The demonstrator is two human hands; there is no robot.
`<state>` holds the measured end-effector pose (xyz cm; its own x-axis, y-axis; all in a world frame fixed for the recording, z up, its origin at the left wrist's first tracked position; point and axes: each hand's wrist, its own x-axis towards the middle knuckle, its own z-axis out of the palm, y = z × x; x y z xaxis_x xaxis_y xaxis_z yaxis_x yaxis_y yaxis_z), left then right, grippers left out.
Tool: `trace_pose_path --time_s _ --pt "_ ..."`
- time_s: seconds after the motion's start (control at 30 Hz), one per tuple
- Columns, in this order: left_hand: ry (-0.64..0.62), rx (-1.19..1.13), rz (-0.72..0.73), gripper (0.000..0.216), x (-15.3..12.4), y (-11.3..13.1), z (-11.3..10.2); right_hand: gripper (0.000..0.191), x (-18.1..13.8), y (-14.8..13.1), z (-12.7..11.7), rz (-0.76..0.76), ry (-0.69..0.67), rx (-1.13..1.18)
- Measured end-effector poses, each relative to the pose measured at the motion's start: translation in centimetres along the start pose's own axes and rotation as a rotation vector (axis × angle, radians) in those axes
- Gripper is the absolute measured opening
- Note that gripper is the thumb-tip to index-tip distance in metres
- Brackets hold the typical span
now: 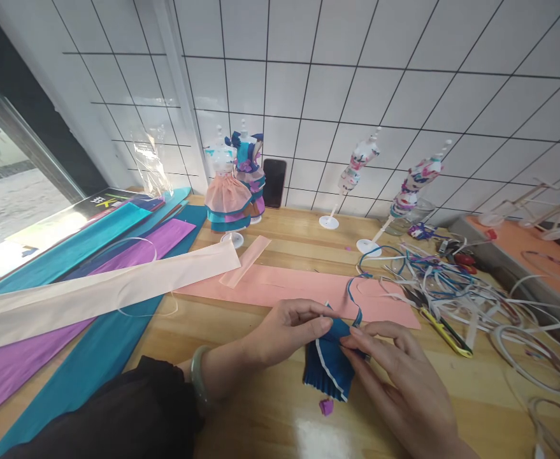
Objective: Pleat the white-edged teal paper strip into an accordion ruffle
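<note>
My left hand (287,328) and my right hand (399,376) both pinch a small pleated blue paper skirt (326,370) with white trim, held just above the wooden table (260,414). The thumb and forefinger of each hand close on the skirt's top edge. A thin blue-and-white ribbon (353,299) curls up from the skirt between my hands. A tiny purple scrap (326,406) lies on the table just below the skirt. My left wrist wears a pale green bangle (198,376) and a black sleeve.
Long crepe paper strips lie at left: cream (93,293), purple (31,357), teal (93,357), and a pink one (299,287) behind my hands. Two dressed mini mannequins (234,191) and two bare ones (356,172) stand by the tiled wall. Tangled ribbons and scissors (445,328) crowd the right.
</note>
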<state>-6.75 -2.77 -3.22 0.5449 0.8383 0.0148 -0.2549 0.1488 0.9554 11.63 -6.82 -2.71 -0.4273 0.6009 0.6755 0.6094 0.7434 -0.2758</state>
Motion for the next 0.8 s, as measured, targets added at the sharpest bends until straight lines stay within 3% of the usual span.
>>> trace_pose_path --time_s 0.13,0.23,0.43,0.53,0.8 --pt "0.043 -0.003 0.008 0.027 0.2 -0.2 -0.2 0.045 0.2 -0.1 0.0 0.047 -0.027 0.03" --pt "0.127 0.081 0.074 0.023 0.3 -0.2 -0.5 0.043 0.1 0.1 0.0 0.162 0.025 0.071" --pt "0.201 0.087 0.082 0.024 0.5 -0.2 -0.5 0.034 -0.4 0.9 0.7 0.732 0.168 0.4" --pt "0.191 0.088 0.098 0.025 0.7 -0.6 -0.5 0.036 -0.2 1.0 1.0 0.907 0.166 0.626" --pt "0.134 0.127 0.094 0.027 0.7 -1.4 -0.7 0.034 0.2 0.3 1.0 0.919 0.161 0.695"
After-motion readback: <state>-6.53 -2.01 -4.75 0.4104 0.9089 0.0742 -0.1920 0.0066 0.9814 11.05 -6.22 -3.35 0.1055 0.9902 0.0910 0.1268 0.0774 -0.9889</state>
